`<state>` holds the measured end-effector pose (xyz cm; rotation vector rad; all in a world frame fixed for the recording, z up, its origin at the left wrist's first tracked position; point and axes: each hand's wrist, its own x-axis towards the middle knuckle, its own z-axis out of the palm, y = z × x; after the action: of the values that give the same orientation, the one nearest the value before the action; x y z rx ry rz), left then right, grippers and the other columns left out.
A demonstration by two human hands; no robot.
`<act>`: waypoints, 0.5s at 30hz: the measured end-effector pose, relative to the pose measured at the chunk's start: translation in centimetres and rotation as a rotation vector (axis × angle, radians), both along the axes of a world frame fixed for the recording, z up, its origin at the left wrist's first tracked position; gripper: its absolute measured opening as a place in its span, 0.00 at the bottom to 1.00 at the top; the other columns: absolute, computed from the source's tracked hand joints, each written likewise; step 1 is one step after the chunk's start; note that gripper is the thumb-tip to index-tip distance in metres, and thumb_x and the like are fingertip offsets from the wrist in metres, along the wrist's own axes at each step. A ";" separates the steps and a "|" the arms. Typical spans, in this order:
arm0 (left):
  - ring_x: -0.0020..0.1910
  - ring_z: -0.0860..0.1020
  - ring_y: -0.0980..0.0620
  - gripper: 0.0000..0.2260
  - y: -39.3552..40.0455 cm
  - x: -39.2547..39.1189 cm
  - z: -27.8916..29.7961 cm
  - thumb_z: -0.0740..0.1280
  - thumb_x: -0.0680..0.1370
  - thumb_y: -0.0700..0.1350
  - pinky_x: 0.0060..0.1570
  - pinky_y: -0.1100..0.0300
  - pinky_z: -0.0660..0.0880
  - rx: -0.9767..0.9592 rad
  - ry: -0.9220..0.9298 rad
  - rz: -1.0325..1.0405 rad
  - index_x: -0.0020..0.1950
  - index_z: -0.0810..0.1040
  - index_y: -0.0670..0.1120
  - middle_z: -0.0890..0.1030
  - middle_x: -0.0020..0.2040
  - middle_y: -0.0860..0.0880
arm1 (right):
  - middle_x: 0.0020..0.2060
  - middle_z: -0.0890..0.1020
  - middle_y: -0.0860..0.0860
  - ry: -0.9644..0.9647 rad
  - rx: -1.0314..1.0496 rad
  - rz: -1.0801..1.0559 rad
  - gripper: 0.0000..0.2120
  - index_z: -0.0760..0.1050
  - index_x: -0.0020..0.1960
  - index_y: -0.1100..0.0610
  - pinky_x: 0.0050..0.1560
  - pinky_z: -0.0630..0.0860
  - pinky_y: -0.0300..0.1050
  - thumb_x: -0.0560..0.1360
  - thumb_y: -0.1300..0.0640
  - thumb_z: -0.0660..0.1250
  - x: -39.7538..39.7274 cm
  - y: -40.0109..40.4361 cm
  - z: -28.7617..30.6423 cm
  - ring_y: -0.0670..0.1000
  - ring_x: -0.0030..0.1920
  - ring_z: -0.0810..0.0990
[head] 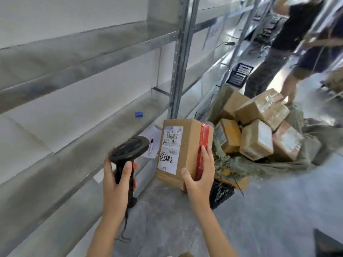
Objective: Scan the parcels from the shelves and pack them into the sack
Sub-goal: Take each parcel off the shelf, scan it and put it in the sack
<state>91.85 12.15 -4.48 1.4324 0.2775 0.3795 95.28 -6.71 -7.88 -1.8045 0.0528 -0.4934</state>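
left hand [116, 184] gripping, right hand [199, 175] clasping, forearms extended

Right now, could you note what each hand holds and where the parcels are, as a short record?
left hand: grips black scanner
right hand: holds brown parcel with white label and red tape
sack: open on floor to the right, several parcels inside
shelves: mostly bare; small blue item, paper and pen

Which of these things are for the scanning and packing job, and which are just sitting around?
For the job:
- scanner in the left hand
- labelled parcel held by the right hand
- sack with parcels inside

Just lying about:
- blue thing on the shelf
- paper and pen
- black crate on the floor
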 end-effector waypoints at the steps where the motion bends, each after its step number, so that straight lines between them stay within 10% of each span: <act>1: 0.25 0.71 0.50 0.20 -1.3 1.2 -0.1 0.65 0.76 0.52 0.24 0.61 0.70 -0.010 -0.002 -0.026 0.66 0.69 0.47 0.82 0.43 0.45 | 0.78 0.60 0.39 0.000 -0.011 -0.035 0.40 0.63 0.77 0.47 0.74 0.61 0.54 0.66 0.45 0.68 0.6 -1.5 0.1 0.44 0.76 0.60; 15: 0.27 0.74 0.50 0.11 -12.2 14.3 -0.2 0.62 0.82 0.43 0.24 0.60 0.73 -0.026 -0.010 -0.301 0.64 0.72 0.54 0.82 0.41 0.45 | 0.77 0.60 0.37 0.075 -0.136 -0.259 0.39 0.62 0.75 0.38 0.74 0.61 0.62 0.65 0.39 0.68 10.7 -14.2 0.5 0.42 0.74 0.59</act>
<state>106.12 -0.08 -4.70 1.4202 0.0557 0.1371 105.99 -20.90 -7.38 -1.9599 0.3148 -0.6247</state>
